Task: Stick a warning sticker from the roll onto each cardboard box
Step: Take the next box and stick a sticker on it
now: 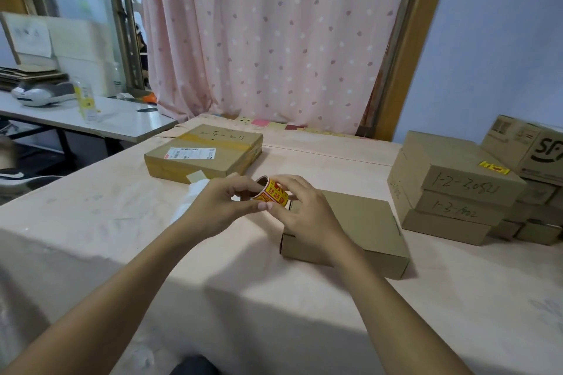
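At the bottom of the frame two bare forearms are seen reaching upward over the pale table (106, 222) and meeting at the centre. There the sticker roll (272, 193), yellow with red print, is held off the table between both hands. The left hand (225, 201) is curled round the roll's open cardboard end, with the thumb underneath. The right hand (304, 216) is bent over the printed face, and the roll's outer layer is pinched by its fingertips; whether a sticker has been lifted free cannot be told.

Just beneath and to the right of the right hand, a plain flat cardboard box (365, 222) is laid on the table, its top bare. A crumpled white scrap (195, 189) is seen behind the left hand.

Further back, left of centre, a taped box (213, 146) bearing a shipping label and handwriting is placed. At the right edge a stack of boxes (457, 192) with handwritten numbers is piled, and a yellow sticker (494, 168) is fixed to the top one. Behind it a printed carton (530, 146) is set.

At the upper left a side table (122, 122) with a bottle (85, 97) is visible, and the top centre is filled by a pink spotted curtain (274, 39).
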`<state>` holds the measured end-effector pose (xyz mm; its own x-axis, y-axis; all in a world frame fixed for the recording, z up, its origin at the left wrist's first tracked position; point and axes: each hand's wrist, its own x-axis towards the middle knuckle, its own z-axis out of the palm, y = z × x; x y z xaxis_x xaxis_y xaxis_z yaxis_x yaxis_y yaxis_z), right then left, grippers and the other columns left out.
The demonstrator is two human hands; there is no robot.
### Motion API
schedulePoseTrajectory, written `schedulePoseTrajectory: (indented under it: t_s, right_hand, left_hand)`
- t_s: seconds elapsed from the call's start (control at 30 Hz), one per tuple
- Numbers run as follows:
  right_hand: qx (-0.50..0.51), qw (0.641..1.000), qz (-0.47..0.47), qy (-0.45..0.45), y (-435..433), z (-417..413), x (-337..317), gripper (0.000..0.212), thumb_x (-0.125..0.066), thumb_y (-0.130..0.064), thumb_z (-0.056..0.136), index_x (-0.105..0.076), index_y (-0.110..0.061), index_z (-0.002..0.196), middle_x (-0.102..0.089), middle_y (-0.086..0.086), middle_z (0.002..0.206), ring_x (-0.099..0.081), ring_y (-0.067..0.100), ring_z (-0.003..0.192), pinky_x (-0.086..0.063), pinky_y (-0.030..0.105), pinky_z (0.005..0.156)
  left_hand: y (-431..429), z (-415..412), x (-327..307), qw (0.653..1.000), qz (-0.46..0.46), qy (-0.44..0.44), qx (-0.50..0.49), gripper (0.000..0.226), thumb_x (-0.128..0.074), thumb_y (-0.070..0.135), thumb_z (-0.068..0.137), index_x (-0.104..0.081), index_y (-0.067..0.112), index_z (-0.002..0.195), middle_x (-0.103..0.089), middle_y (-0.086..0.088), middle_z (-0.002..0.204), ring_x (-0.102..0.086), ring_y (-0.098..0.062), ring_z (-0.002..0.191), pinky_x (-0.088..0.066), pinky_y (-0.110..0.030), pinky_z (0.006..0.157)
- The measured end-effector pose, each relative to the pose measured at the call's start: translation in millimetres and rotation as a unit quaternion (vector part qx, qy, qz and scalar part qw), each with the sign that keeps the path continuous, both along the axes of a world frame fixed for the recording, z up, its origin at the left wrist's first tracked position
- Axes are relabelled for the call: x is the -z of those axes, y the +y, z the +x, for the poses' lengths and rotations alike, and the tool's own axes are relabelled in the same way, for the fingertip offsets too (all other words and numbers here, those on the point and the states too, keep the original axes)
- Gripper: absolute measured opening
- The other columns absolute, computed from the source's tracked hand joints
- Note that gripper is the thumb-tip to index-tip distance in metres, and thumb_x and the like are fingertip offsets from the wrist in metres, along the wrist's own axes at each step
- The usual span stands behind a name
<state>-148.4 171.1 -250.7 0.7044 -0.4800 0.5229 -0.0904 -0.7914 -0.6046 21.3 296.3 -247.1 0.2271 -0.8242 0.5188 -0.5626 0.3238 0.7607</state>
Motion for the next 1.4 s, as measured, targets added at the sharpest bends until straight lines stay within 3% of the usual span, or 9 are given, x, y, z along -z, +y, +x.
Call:
schedulePoseTrajectory:
  t_s: [0.07,0.2,0.33,0.47,0.57,0.73,0.93,1.27,1.4]
  right_hand:
    - [0.008,1.0,-0.009,0.006,-2.1,0.3,0.3,0.053,-0.075,-0.03,0.087,-0.06,-0.029,0.138,-0.05,-0.014,0.139,-0.051,0.003,0.127,-0.042,0.025,0.107]
    - [0.046,0.997,-0.061,-0.005,5.3,2.6,-2.4,0.049,-0.074,-0.033,0.087,-0.058,-0.027,0.133,-0.054,-0.014,0.126,-0.05,0.005,0.119,-0.038,0.021,0.1]
    - [0.093,0.986,-0.136,-0.023,12.7,8.9,-2.5,0.042,-0.063,-0.051,0.089,-0.063,-0.028,0.123,-0.066,-0.014,0.118,-0.05,0.008,0.114,-0.021,0.028,0.118]
    - [0.078,0.991,-0.101,-0.043,18.6,8.5,-3.9,0.04,-0.073,-0.045,0.088,-0.06,-0.022,0.117,-0.065,-0.009,0.112,-0.047,0.009,0.108,-0.034,0.028,0.105]
    - [0.093,0.985,-0.125,-0.074,18.9,11.0,-1.0,0.029,-0.075,-0.04,0.087,-0.063,-0.022,0.107,-0.067,-0.01,0.106,-0.052,0.013,0.104,-0.039,0.031,0.102]
    - [0.096,0.976,-0.168,-0.096,14.5,14.6,7.5,0.029,-0.063,-0.044,0.089,-0.069,-0.019,0.103,-0.072,-0.006,0.101,-0.056,0.017,0.102,-0.034,0.03,0.11]
    - [0.086,0.982,-0.148,-0.082,17.3,18.1,13.4,0.04,-0.062,-0.051,0.086,-0.07,-0.019,0.11,-0.073,-0.006,0.109,-0.052,0.012,0.105,-0.034,0.021,0.097]
    - [0.072,0.978,-0.16,-0.115,16.3,18.9,18.0,0.032,-0.064,-0.039,0.09,-0.076,-0.017,0.11,-0.075,-0.003,0.12,-0.064,0.019,0.108,-0.046,0.032,0.103]
    - [0.096,0.98,-0.125,-0.122,11.3,13.7,18.0,0.017,-0.069,-0.035,0.092,-0.072,-0.021,0.102,-0.075,-0.009,0.115,-0.066,0.015,0.104,-0.051,0.033,0.092]
  left_hand:
    - [-1.9,1.0,4.7,0.999,-0.021,0.006,-0.032,0.018,-0.083,0.024,0.082,-0.08,0.022,0.099,-0.074,-0.002,0.091,-0.06,-0.023,0.084,-0.048,-0.029,0.075]
    - [-6.2,-0.1,10.9,0.994,-0.059,0.027,-0.092,0.017,-0.081,0.012,0.082,-0.079,0.013,0.099,-0.073,-0.004,0.092,-0.065,-0.026,0.086,-0.053,-0.031,0.077]
    - [-6.6,-5.9,12.9,0.986,-0.108,-0.025,-0.121,0.015,-0.081,0.007,0.082,-0.079,0.012,0.096,-0.069,0.005,0.084,-0.058,-0.017,0.076,-0.046,-0.02,0.071]
    - [-3.0,-8.7,15.7,0.973,-0.146,-0.089,-0.154,0.013,-0.082,0.008,0.081,-0.076,0.014,0.09,-0.066,0.019,0.081,-0.055,-0.011,0.073,-0.042,-0.014,0.067]
    - [-2.0,-8.4,21.0,0.959,-0.16,-0.147,-0.184,0.013,-0.084,0.012,0.079,-0.076,0.007,0.089,-0.068,0.005,0.08,-0.056,-0.013,0.072,-0.042,-0.014,0.065]
    - [-0.1,-9.4,25.7,0.954,-0.166,-0.155,-0.193,0.013,-0.082,0.015,0.081,-0.076,0.007,0.089,-0.069,0.003,0.08,-0.056,-0.013,0.072,-0.039,-0.01,0.067]
    - [-2.6,-11.4,28.5,0.943,-0.188,-0.188,-0.201,0.015,-0.081,0.006,0.081,-0.077,0.007,0.095,-0.065,0.009,0.085,-0.052,-0.011,0.072,-0.043,-0.013,0.065]
    - [-3.6,-6.8,33.3,0.93,-0.198,-0.22,-0.219,0.01,-0.08,0.008,0.084,-0.075,0.005,0.092,-0.068,0.002,0.084,-0.053,-0.017,0.073,-0.041,-0.015,0.067]
    - [-2.5,-1.1,34.7,0.933,-0.187,-0.21,-0.223,0.011,-0.079,0.016,0.085,-0.074,0.007,0.091,-0.067,0.003,0.082,-0.053,-0.017,0.074,-0.042,-0.02,0.068]
